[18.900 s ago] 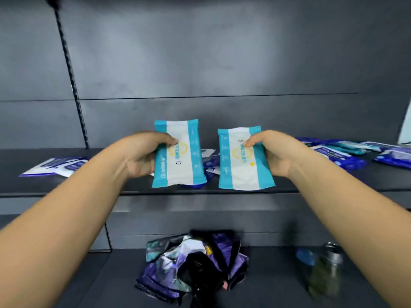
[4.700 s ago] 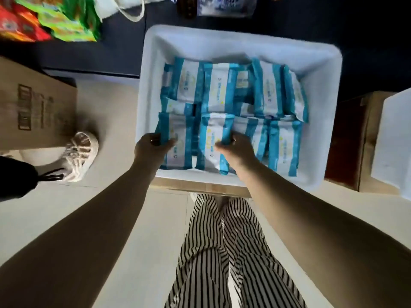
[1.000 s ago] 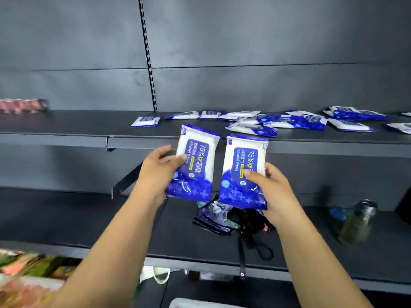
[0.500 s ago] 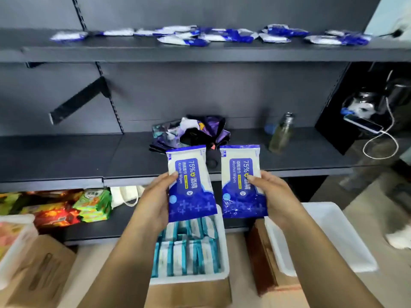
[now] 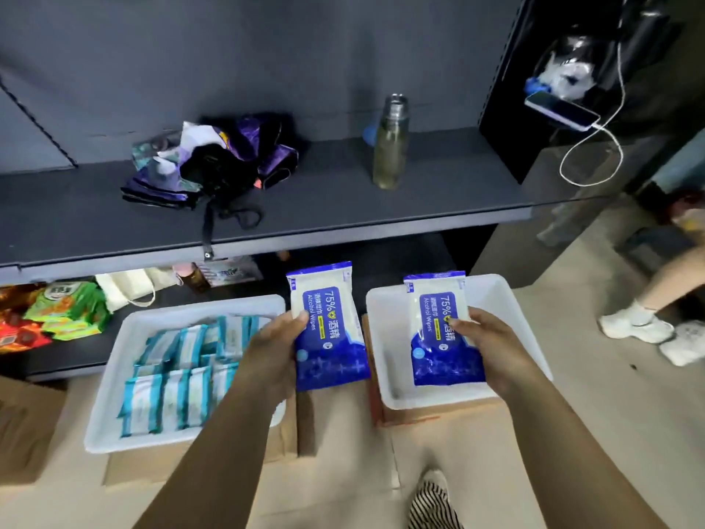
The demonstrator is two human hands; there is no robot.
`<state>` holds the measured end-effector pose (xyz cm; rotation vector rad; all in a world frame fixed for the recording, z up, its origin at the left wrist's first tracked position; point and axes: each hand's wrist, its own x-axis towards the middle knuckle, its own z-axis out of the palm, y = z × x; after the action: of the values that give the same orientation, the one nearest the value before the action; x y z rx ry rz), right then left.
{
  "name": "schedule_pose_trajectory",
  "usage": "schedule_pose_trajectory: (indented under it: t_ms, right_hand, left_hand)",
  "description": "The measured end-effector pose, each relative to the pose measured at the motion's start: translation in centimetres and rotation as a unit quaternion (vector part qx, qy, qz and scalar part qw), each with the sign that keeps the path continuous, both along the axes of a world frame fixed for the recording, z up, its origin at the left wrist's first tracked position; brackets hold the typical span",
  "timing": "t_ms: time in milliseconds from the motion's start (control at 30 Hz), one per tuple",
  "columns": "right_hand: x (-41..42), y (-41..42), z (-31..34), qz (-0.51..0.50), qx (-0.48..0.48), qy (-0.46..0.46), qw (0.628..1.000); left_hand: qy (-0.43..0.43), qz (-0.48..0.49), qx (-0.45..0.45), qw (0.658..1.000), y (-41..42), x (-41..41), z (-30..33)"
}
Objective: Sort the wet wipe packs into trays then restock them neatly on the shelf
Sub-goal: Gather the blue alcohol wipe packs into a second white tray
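Note:
My left hand [image 5: 272, 351] grips a blue-and-white alcohol wipe pack [image 5: 328, 330], held in the gap between two white trays. My right hand [image 5: 492, 349] grips a second blue alcohol wipe pack [image 5: 438, 322] over the right tray [image 5: 499, 295], which holds nothing else. The left tray [image 5: 110, 376] is filled with several teal-and-white wipe packs [image 5: 179, 376]. Both trays rest on cardboard boxes [image 5: 419, 414] on the floor below the dark shelf [image 5: 343, 208].
On the shelf lie a folded purple umbrella [image 5: 213, 162] and a glass bottle [image 5: 391, 143]. A phone [image 5: 560, 110] on a white cable hangs at the right. Snack bags [image 5: 57, 315] sit on the lowest shelf at left. Another person's feet [image 5: 648, 330] stand at the right.
My view has dropped from the shelves to the trays. Both hands have carried the blue packs down, the right one now over the right tray.

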<state>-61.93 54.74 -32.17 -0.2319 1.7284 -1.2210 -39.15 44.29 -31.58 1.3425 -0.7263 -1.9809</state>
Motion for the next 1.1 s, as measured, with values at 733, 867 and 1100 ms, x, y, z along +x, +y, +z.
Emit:
schedule_pose_trajectory:
  t_ms: [733,867,1100]
  right_hand:
    - [-19.3,-10.1,-36.7,0.037,0.169,0.006,0.985]
    - [-20.3,-11.3,-40.9,0.053,0.148,0.04,0.987]
    - [-18.2,-13.5,-44.0,0.132,0.171,0.071,0.974]
  left_hand:
    - [-0.212,0.042,0.178,0.96,-5.7,-26.0,-37.9]
    - [-0.278,0.021,0.096,0.956,-7.3,-26.8,-42.8]
    - [-0.361,0.054,0.034,0.93,-6.8,-25.6,-45.7]
